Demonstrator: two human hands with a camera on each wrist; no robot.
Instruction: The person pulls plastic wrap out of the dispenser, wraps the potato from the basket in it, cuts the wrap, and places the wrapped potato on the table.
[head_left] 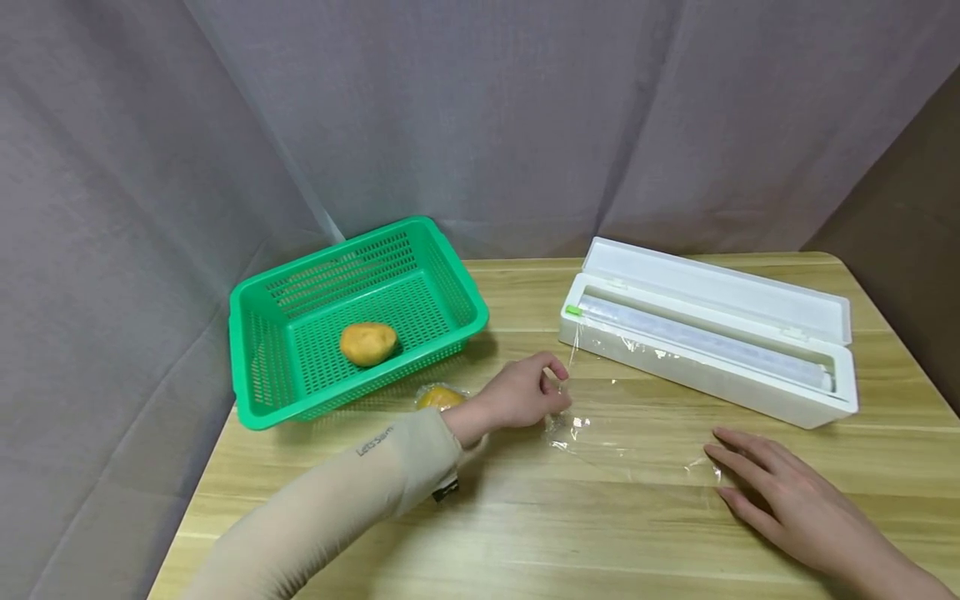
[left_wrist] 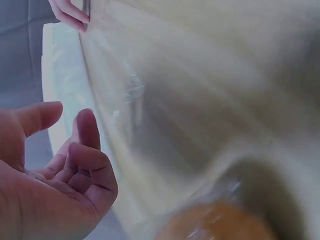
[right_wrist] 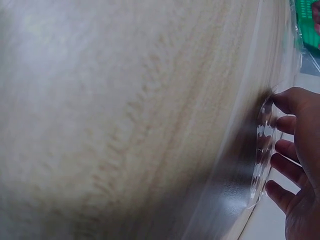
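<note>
A sheet of clear cling film [head_left: 577, 427] lies across the table between the two hands, its edges shining. At its left edge is my left hand [head_left: 525, 392], fingers loosely bent; the left wrist view shows the thumb and fingertips apart with nothing between them. My right hand [head_left: 783, 492] is at the film's right edge, fingers spread and fingertips right at the plastic. Behind the film stands a white cling film box [head_left: 697, 379], lid up, with a film roll [head_left: 697, 340] inside. A film-wrapped yellow fruit [head_left: 439, 397] sits beside the left wrist, partly hidden by it.
A green slotted basket [head_left: 247, 358] stands at the back left with one unwrapped yellow, oval fruit [head_left: 367, 343] in it. A small green slider [head_left: 573, 310] is at the box's left end. Grey curtain [head_left: 465, 117] hangs behind the wooden table [head_left: 525, 542].
</note>
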